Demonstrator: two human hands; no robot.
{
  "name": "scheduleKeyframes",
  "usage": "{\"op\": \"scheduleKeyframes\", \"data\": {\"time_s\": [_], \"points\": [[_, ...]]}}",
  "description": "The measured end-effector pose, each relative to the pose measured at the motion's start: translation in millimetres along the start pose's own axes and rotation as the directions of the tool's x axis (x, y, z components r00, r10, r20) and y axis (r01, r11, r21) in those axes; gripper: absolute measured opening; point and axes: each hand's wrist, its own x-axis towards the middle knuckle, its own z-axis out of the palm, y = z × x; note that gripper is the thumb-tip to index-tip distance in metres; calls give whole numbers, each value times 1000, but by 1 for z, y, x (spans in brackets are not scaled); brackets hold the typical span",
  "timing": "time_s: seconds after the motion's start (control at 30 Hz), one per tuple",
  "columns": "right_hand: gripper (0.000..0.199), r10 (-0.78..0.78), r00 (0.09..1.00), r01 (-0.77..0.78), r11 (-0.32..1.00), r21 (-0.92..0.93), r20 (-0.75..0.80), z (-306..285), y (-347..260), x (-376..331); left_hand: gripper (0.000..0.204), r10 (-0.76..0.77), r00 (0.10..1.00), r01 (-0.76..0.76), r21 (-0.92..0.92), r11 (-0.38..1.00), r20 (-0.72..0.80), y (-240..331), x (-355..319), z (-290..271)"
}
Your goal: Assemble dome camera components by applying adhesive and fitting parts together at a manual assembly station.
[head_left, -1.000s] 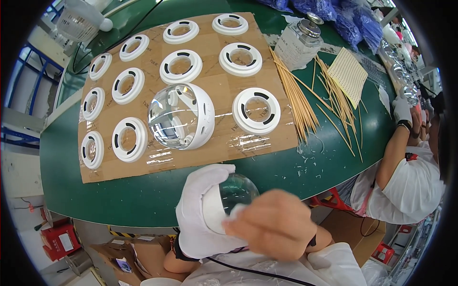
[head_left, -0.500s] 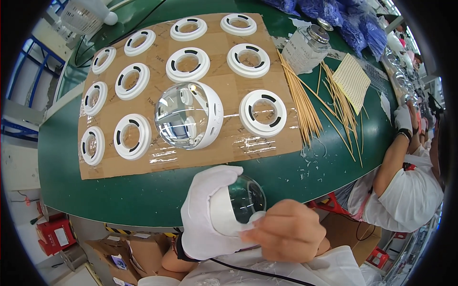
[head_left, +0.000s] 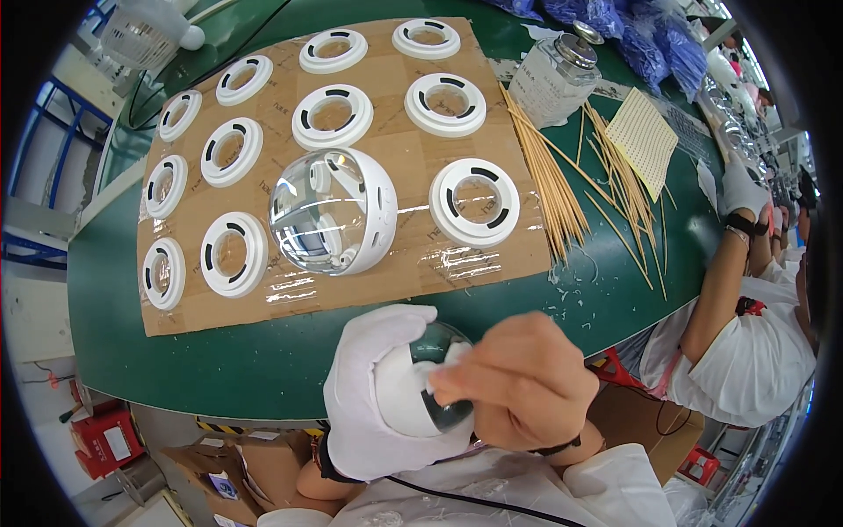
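White-gloved, your left hand [head_left: 362, 400] wraps round a small white ball [head_left: 399, 400] with a clear plastic dome [head_left: 428, 348], held at the near edge of the green tabletop [head_left: 219, 373], likely to steady it. Your bare right hand [head_left: 522, 386] pinches a soft-looking white scrap [head_left: 457, 353] over the dome, from the right. Farther off, white plastic rings [head_left: 470, 234] sit spaced on brown cardboard [head_left: 206, 309], probably so none touch.

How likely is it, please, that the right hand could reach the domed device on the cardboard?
Probably yes: nothing covers the domed device, though the right hand is at the held dome.
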Motion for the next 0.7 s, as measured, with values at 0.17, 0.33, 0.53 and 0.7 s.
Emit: {"op": "scheduleKeyframes", "data": {"time_s": [0.17, 0.33, 0.53, 0.7], "points": [[31, -55, 997, 58, 996, 72, -46, 4, -17, -9, 71, -38, 999, 38, -49, 998, -9, -3, -1, -1], [36, 5, 1000, -5, 1000, 29, 8, 2, -13, 1, 68, -26, 999, 25, -47, 999, -33, -4, -3, 1], [38, 102, 990, -109, 992, 70, 96, -13, -29, -13, 67, -34, 999, 31, -82, 996, -32, 0, -2, 3], [37, 114, 992, -115, 993, 5, 59, -5, -26, -3, 69, -24, 999, 23, -69, 997, -21, -2, 0, 1]]}}
